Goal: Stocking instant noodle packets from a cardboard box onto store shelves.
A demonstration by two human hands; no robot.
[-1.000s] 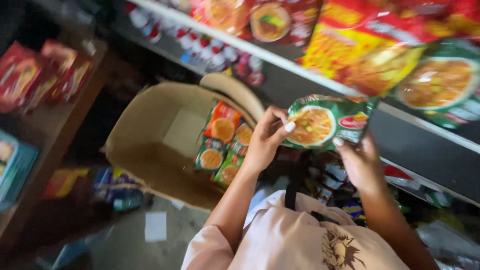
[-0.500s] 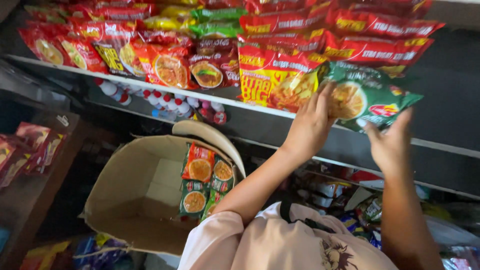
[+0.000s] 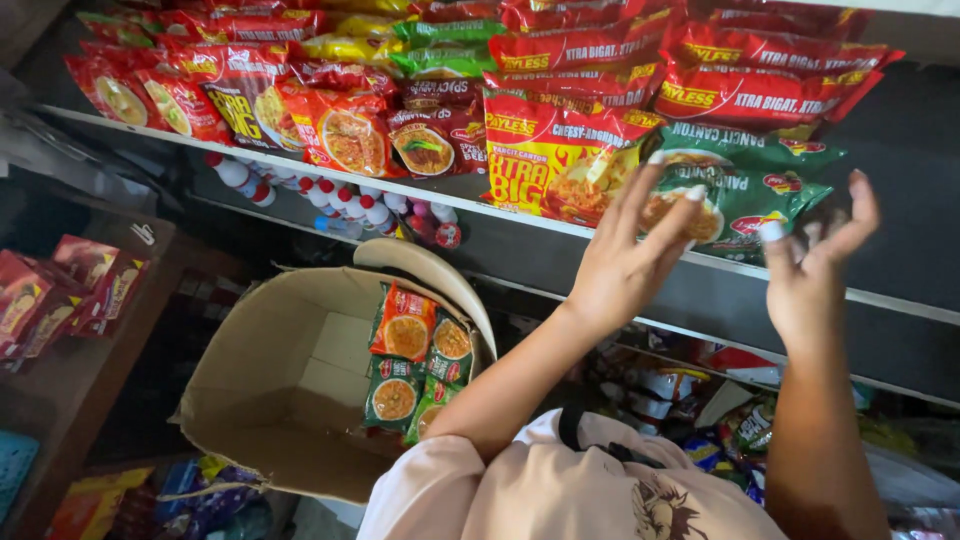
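Both hands are up at the shelf (image 3: pixel 560 222) now, and they are no longer closed on anything. One second ago they held the green noodle packet (image 3: pixel 745 195) between them, low and near the open box; half a second ago they were lifting it to the shelf edge. Now the packet lies on the shelf, on top of another green one, just to the right of the red and yellow packets (image 3: pixel 545 165), and its front hangs a little over the edge.

Going from left to right: the cardboard box (image 3: pixel 290 390) stands below on the left with its flaps open, and a few orange and green packets (image 3: pixel 415 365) stand against its right wall; the rest of its inside looks bare. The left hand (image 3: pixel 625 265) is spread, and its fingertips (image 3: pixel 695 195) rest on or just in front of the packet's left part; I cannot tell if they really press it. The right hand (image 3: pixel 815 265) is also spread, with the thumb near the packet's right end and the other fingers apart from it.

My judgement is that the packet is just put down and released, so this one piece of stocking is nearly done, and more packets wait in the box.
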